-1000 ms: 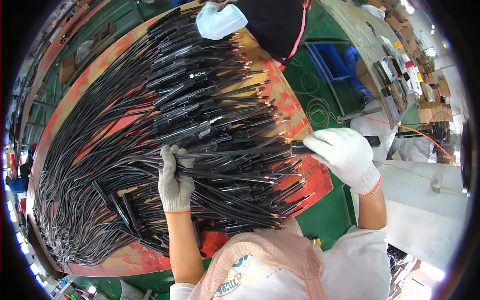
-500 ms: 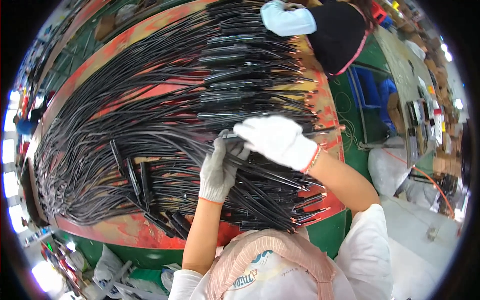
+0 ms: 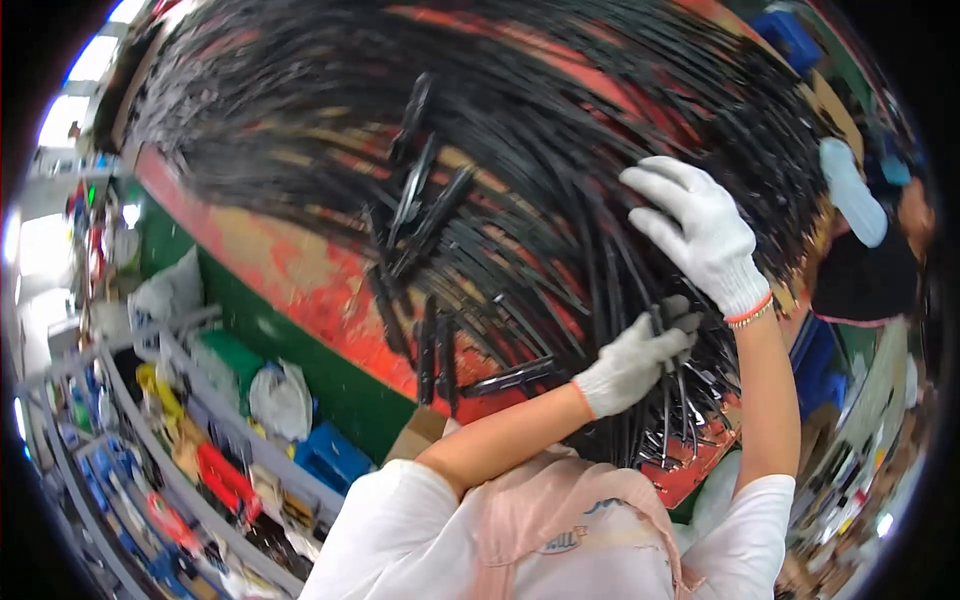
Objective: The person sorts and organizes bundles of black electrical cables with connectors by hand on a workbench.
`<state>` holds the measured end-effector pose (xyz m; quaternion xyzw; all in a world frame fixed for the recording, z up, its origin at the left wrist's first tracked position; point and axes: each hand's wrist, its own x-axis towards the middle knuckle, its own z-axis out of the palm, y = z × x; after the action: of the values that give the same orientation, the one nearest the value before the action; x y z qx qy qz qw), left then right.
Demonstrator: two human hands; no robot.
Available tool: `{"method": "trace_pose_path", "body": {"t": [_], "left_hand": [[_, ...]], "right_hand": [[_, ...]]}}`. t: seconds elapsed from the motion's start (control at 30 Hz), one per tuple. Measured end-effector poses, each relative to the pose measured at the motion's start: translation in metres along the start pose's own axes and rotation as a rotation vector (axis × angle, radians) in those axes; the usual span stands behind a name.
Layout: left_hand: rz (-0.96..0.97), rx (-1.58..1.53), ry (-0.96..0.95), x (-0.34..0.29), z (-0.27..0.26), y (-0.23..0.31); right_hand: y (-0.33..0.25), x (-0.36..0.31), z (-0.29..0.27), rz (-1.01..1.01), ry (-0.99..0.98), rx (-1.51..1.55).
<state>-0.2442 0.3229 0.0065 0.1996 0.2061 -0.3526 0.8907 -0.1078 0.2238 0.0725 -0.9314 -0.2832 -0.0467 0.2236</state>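
Both of my hands wear white knit gloves, greyed at the left fingertips. My left hand is closed around a few black cables near the front of the table, their stripped copper ends hanging below it. My right hand is above and to the right of it, fingers apart and holding nothing I can see, over the thick spread of black cables. Short black sleeves or tubes lie across the cables to the left, and more black tubes rest by the near edge.
The table has a worn red and tan top. A co-worker's light sleeve and dark clothing show at the far right. Shelving with mixed goods, a blue bin and a cardboard box stand at the near left.
The view has swung toward the left, showing more of the near-left shelving. My right hand has come off the work beside my left hand and opened. The left hand still grips cables.
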Motion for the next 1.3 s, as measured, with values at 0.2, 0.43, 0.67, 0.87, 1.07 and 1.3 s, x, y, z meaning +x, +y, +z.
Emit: {"method": "trace_pose_path", "body": {"t": [0.2, 0.43, 0.67, 0.87, 1.07, 1.3], "left_hand": [[0.334, 0.45, -0.377, 0.014, -0.13, -0.148], [-0.124, 0.683, -0.103, 0.003, -0.141, -0.159], [0.066, 0.38, -0.573, 0.008, -0.173, -0.177], [0.224, 1.004, -0.259, 0.0, -0.08, -0.077], [-0.122, 0.278, -0.057, -0.009, -0.06, -0.048], [-0.112, 0.177, -0.04, -0.005, -0.062, -0.052]], "right_hand": [[-0.142, 0.027, 0.14, -0.704, -0.388, 0.27], [-0.194, -0.006, 0.273, -0.847, -0.565, 0.091], [-0.168, 0.006, 0.247, -0.734, -0.624, 0.003], [-0.115, 0.038, 0.181, -0.577, -0.471, -0.339], [-0.09, 0.049, 0.114, -0.033, -0.858, -0.155], [-0.076, 0.043, 0.048, 0.716, -0.82, 0.575]]}}
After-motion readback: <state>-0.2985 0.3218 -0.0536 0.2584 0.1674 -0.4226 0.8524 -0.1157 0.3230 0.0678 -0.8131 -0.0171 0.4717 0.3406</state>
